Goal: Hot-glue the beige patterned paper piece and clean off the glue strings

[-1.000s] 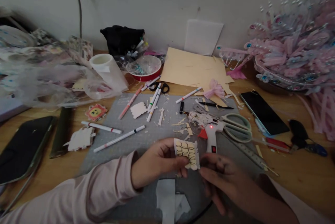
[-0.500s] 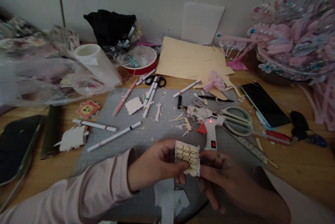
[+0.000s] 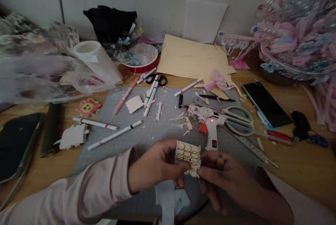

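Between my two hands is a small cream paper piece with rows of dark looped outlines and a white ruffled edge. My left hand pinches its left side, the thumb lying across the lower front. At the right edge, the fingers of my right hand close on the ruffled border. Just beyond the hands lies a white glue gun with a lit red light. Below the paper piece, a whitish strip hangs over the grey cutting mat.
White scissors, a metal ruler and a phone lie to the right. Several markers and paper scraps are scattered on the mat. Behind stand a red-rimmed bowl, cream sheets and a pink beaded pile.
The fingers of my right hand have shifted slightly along the paper piece's right edge. My left hand keeps its grip. The view has tilted a little.
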Motion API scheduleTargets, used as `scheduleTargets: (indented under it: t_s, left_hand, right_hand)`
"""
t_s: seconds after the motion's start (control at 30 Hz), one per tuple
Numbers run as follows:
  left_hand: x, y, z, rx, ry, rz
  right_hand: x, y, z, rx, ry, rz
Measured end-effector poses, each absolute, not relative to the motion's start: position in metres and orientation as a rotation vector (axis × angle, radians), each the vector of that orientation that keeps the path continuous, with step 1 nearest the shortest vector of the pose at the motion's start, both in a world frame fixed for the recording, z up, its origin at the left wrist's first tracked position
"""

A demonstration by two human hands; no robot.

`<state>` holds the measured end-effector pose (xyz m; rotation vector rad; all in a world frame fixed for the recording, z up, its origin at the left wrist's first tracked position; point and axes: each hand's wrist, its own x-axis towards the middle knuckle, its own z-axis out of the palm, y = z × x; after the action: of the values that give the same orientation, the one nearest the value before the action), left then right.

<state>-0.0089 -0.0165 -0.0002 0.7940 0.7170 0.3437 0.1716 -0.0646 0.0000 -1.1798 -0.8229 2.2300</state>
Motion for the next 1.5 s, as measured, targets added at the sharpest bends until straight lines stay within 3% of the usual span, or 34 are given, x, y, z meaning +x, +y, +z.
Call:
scheduleTargets:
  t_s: [0.53, 1.5]
  left_hand:
    - [-0.006, -0.020, -0.002, 0.804, 0.756, 0.350]
    - [-0.005, -0.027, -0.002, 0.776, 0.728, 0.471]
  right_hand:
    - [0.167, -0.064, 0.006, -1.374, -0.898, 2.161]
    - [0.169, -0.068, 0.000, -1.271, -0.901, 2.199]
